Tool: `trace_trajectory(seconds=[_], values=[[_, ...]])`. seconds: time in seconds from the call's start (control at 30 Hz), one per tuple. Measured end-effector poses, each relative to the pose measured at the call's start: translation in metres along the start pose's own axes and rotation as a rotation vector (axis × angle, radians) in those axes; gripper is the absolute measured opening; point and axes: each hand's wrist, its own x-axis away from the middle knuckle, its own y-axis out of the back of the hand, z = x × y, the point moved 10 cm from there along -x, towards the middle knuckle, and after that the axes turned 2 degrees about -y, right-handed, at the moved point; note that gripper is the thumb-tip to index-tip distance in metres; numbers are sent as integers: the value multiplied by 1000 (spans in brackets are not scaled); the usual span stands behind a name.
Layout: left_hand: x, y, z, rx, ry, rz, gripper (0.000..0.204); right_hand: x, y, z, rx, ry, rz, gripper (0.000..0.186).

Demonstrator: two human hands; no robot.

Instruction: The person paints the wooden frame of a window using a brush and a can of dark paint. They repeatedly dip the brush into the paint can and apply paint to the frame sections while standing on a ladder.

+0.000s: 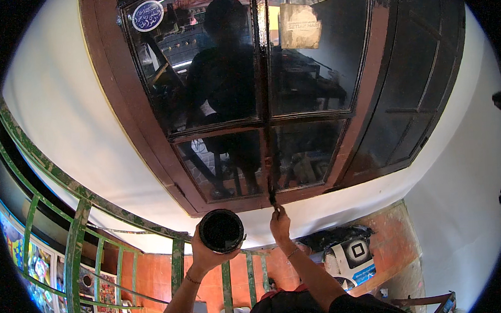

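Observation:
My left hand [205, 252] holds a round can [220, 230] of black paint, tilted toward the camera, below a glazed window or door. My right hand [280, 225] grips a slim paintbrush [274, 201], its dark bristles against the lower end of the central upright [268, 155] between the glass panes. The wooden frame [131, 106] is brown on the outer border, with glossy black on the inner bars. The dark glass [311, 148] reflects a person; a round sticker [147, 15] and a square paper [299, 25] are on the upper panes.
Green metal scaffolding or railing [75, 248] curves across the left and below the can. A dark side panel [415, 88] adjoins the window at right, beside a white wall [449, 215]. Below are an orange tiled floor [251, 291], a white-and-blue box [349, 269] and dark plastic sheeting [332, 237].

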Motion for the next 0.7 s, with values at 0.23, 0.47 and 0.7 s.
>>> trace_trajectory(seconds=[0.23, 0.47, 0.7], values=[[2, 0, 3, -11, 1, -6, 94, -1, 24, -1, 67, -32, -209, 31], [1, 3, 0, -69, -40, -5, 96, 16, 5, 9, -19, -57, -70, 31], [0, 6, 1, -50, -48, -39, 96, 14, -9, 13, 28, -18, 18, 30]])
